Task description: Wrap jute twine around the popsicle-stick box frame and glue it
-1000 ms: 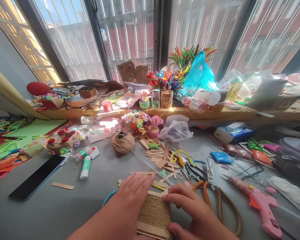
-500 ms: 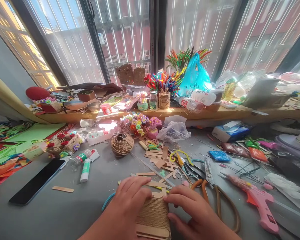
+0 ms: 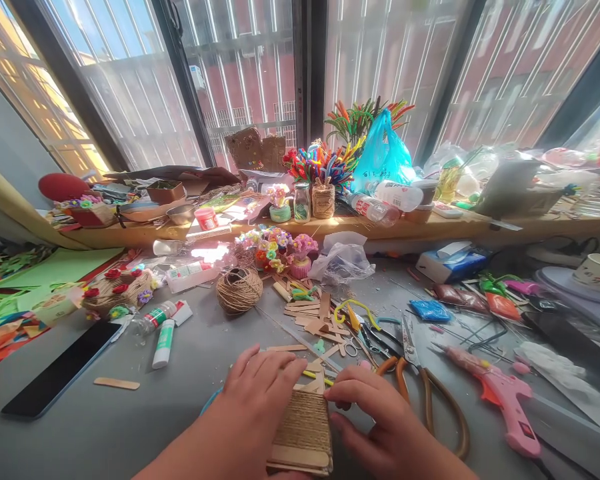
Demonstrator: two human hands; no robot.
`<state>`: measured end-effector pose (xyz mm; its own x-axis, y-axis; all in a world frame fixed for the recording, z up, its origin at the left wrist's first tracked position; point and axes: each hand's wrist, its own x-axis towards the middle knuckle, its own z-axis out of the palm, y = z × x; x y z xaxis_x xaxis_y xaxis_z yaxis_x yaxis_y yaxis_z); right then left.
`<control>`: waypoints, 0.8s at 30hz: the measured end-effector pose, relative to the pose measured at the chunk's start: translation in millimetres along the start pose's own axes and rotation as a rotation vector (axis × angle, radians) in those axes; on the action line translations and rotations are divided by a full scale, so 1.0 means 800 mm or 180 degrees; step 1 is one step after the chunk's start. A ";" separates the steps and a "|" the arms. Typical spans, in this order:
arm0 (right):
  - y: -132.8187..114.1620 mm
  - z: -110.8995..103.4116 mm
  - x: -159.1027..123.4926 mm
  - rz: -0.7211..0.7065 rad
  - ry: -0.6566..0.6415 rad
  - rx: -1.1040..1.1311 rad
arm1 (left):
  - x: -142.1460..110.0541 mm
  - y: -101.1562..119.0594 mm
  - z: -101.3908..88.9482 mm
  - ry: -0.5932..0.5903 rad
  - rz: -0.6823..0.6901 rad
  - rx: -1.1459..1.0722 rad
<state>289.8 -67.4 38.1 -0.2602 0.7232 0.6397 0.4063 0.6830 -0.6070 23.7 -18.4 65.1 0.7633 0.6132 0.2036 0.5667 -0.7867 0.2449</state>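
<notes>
A small box of craft sticks wrapped with twine (image 3: 305,427) lies at the table's near edge, between my hands. My left hand (image 3: 257,410) grips its left side, fingers laid across the top and hiding that part. My right hand (image 3: 387,417) is at the right side, its curled index finger against the upper right corner and its thumb close to the right edge. Bare stick strips show along the box's near and far ends. Just beyond it lie loose craft sticks (image 3: 317,313) and a yellow stick.
Large scissors (image 3: 415,360) and a pink glue gun (image 3: 500,393) lie to the right. A twine ball (image 3: 239,290), glue stick (image 3: 163,343), single craft stick (image 3: 117,383) and phone (image 3: 63,370) are left. A cluttered windowsill (image 3: 260,230) runs along the back.
My right thumb has moved up along the box's right edge, closer to the index finger. My left fingers bent, then stretched out again over the box. The view has shifted slightly.
</notes>
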 end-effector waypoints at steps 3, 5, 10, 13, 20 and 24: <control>0.001 0.001 0.001 -0.0060 0.0006 -0.0013 | 0.022 0.005 0.005 -0.0392 0.0089 0.0069; 0.002 0.001 0.001 -0.0064 -0.0031 -0.0010 | 0.031 0.008 0.008 -0.0528 0.0066 -0.0012; 0.005 0.001 -0.001 0.0107 -0.0073 0.0143 | 0.020 0.000 0.008 -0.0139 0.0058 -0.0300; 0.012 0.000 -0.004 0.0056 -0.0136 0.0147 | 0.005 -0.005 0.008 0.0113 0.0064 -0.0450; 0.029 -0.013 -0.007 -0.0170 0.0127 0.0071 | -0.023 0.011 0.014 0.0525 -0.0778 -0.1596; 0.027 -0.016 -0.004 -0.0039 0.0093 0.0052 | -0.033 0.009 0.033 0.0598 -0.0758 -0.2710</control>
<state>310.2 -56.2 28.9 -0.2392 0.7118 0.6604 0.3888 0.6935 -0.6066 16.2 -42.3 36.5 0.5496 0.8133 0.1909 0.2247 -0.3641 0.9038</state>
